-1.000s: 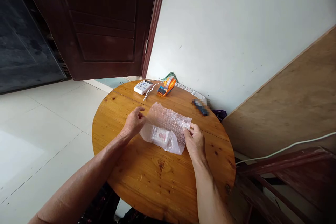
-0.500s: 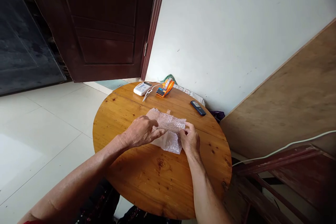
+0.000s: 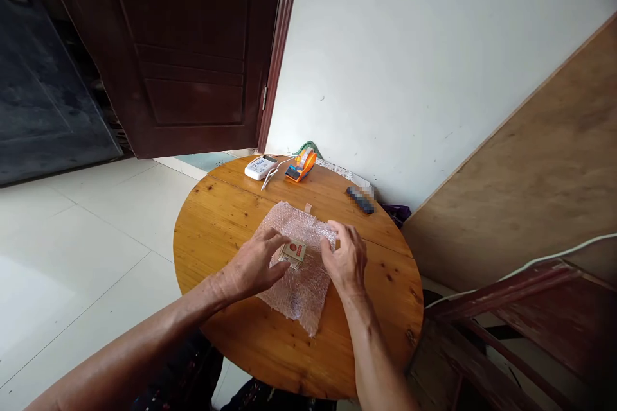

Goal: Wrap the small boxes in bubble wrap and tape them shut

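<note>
A sheet of bubble wrap [image 3: 301,298] lies spread out on the round wooden table [image 3: 250,353]. On its middle rests a small cream-coloured box [image 3: 295,249] with a red round mark. My left hand [image 3: 260,263] is at the box's left side, thumb and fingers apart; whether it touches the box I cannot tell. Over the right edge of the wrap is my right hand [image 3: 346,257], its fingers spread and holding nothing. A small piece of tape [image 3: 307,208] sticks out at the wrap's far edge.
At the table's far side stand a white device with a cable [image 3: 261,167] and an orange tape dispenser [image 3: 301,166]. A dark, pixelated handheld object [image 3: 360,200] lies at the far right. Beyond the table are a dark red door [image 3: 193,64] and a white wall [image 3: 409,64].
The bubble wrap has gone from folded over to laid open towards me, and the box on it now shows. My right hand has let go of the wrap's edge.
</note>
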The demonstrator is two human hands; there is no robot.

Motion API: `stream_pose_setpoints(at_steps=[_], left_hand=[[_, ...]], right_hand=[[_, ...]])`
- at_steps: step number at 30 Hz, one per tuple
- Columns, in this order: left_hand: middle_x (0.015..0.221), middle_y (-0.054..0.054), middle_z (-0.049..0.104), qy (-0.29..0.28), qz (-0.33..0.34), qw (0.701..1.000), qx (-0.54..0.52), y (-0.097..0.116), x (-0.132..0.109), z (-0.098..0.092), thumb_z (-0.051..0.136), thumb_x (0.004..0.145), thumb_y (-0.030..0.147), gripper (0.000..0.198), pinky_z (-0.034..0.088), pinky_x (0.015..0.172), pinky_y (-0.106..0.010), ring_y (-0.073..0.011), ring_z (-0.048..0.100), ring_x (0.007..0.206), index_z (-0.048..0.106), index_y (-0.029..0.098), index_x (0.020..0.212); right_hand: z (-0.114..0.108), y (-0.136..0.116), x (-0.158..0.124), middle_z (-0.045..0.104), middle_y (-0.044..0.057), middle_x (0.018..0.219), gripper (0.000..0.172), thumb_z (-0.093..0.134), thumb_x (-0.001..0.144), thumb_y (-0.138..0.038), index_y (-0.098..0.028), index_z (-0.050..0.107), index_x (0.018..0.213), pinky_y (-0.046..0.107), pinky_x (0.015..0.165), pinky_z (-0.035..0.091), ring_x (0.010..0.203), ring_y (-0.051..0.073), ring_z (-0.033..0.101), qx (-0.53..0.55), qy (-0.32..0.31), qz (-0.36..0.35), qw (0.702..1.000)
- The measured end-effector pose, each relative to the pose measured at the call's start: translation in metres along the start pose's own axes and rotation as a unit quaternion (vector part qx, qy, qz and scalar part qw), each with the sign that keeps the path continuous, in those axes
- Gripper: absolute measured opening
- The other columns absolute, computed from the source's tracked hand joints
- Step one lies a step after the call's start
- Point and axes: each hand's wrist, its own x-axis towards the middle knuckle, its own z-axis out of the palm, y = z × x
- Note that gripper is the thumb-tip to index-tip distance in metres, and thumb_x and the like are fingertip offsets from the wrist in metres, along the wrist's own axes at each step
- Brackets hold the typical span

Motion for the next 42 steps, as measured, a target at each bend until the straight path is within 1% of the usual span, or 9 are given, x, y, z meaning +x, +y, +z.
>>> stream_pose_setpoints(at_steps=[3,7,15,19,25,29,32,36,42], left_hand=[[0.141,-0.021,0.052,-0.011,0.012,0.999,0.041,-0.020,0.006,0.025,0.076,0.069,0.039,0.087,0.041,0.110,-0.050,-0.0359,0.047,0.132,0.040,0.011,0.144],[0.152,-0.024,0.040,-0.048,0.001,0.994,0.094,-0.032,-0.003,0.048,0.074,0.064,0.063,0.112,0.028,0.119,-0.050,-0.0381,0.033,0.144,0.028,0.009,0.150],[0.157,-0.025,0.029,-0.087,0.002,0.979,0.185,-0.017,0.001,0.049,0.058,0.066,0.082,0.114,0.011,0.120,-0.060,-0.0444,0.021,0.147,0.034,0.008,0.149],[0.154,-0.025,0.034,-0.078,0.002,0.976,0.203,-0.016,0.006,0.050,0.059,0.064,0.083,0.111,0.014,0.117,-0.065,-0.0450,0.025,0.144,0.038,0.010,0.146],[0.155,-0.023,0.034,-0.072,0.013,0.976,0.206,-0.015,0.004,0.046,0.058,0.069,0.080,0.102,0.016,0.116,-0.067,-0.0443,0.027,0.143,0.043,0.013,0.144],[0.156,-0.023,0.033,-0.066,0.032,0.974,0.216,-0.018,0.014,0.042,0.056,0.074,0.076,0.096,0.019,0.117,-0.062,-0.0414,0.025,0.146,0.043,0.012,0.144],[0.157,-0.023,0.031,-0.067,0.044,0.972,0.219,-0.025,0.026,0.041,0.058,0.075,0.072,0.094,0.021,0.118,-0.058,-0.0393,0.024,0.147,0.042,0.011,0.145],[0.154,-0.023,0.037,-0.082,0.042,0.975,0.200,-0.040,0.035,0.041,0.060,0.071,0.076,0.099,0.018,0.119,-0.057,-0.0387,0.029,0.145,0.044,0.010,0.143],[0.158,-0.023,0.030,-0.087,0.064,0.981,0.162,-0.059,0.034,0.038,0.053,0.064,0.088,0.114,0.011,0.122,-0.055,-0.0396,0.019,0.149,0.042,0.009,0.146]], right_hand=[[0.000,-0.011,-0.006,0.069,0.010,0.112,0.043,0.059,0.080,-0.031,-0.019,0.059,0.122,0.038,0.093,0.048,0.103,0.025,0.063,0.132,-0.102,-0.088,0.982],[0.001,-0.021,-0.010,0.072,0.008,0.109,0.045,0.063,0.070,-0.023,-0.020,0.064,0.116,0.039,0.093,0.048,0.102,0.025,0.065,0.121,-0.212,-0.088,0.966],[-0.051,0.042,-0.007,0.074,0.009,0.104,0.051,0.061,0.074,-0.047,-0.021,0.064,0.117,0.039,0.083,0.051,0.095,0.028,0.068,0.029,-0.065,0.137,0.988],[-0.065,0.092,-0.028,0.073,0.011,0.107,0.057,0.060,0.073,-0.044,-0.020,0.061,0.124,0.044,0.085,0.050,0.099,0.031,0.067,-0.061,-0.089,0.193,0.975],[-0.079,0.066,-0.031,0.062,0.018,0.128,0.054,0.057,0.081,-0.048,-0.015,0.060,0.125,0.051,0.101,0.045,0.119,0.033,0.057,-0.052,0.039,0.084,0.994],[-0.054,0.003,-0.017,0.064,0.013,0.126,0.029,0.051,0.090,-0.033,-0.021,0.065,0.113,0.044,0.105,0.046,0.119,0.026,0.058,0.056,-0.008,-0.078,0.995],[-0.014,-0.026,-0.010,0.060,0.012,0.133,0.038,0.044,0.090,-0.018,-0.018,0.060,0.125,0.043,0.109,0.044,0.126,0.023,0.054,0.074,-0.094,-0.131,0.984],[0.026,-0.021,-0.009,0.055,0.017,0.140,0.048,0.044,0.089,-0.014,-0.011,0.053,0.136,0.046,0.112,0.039,0.133,0.027,0.049,-0.002,-0.197,-0.104,0.975],[0.024,0.008,-0.016,0.048,0.020,0.148,0.053,0.044,0.096,-0.038,-0.013,0.046,0.143,0.055,0.108,0.037,0.138,0.035,0.042,-0.113,-0.197,-0.050,0.972]])
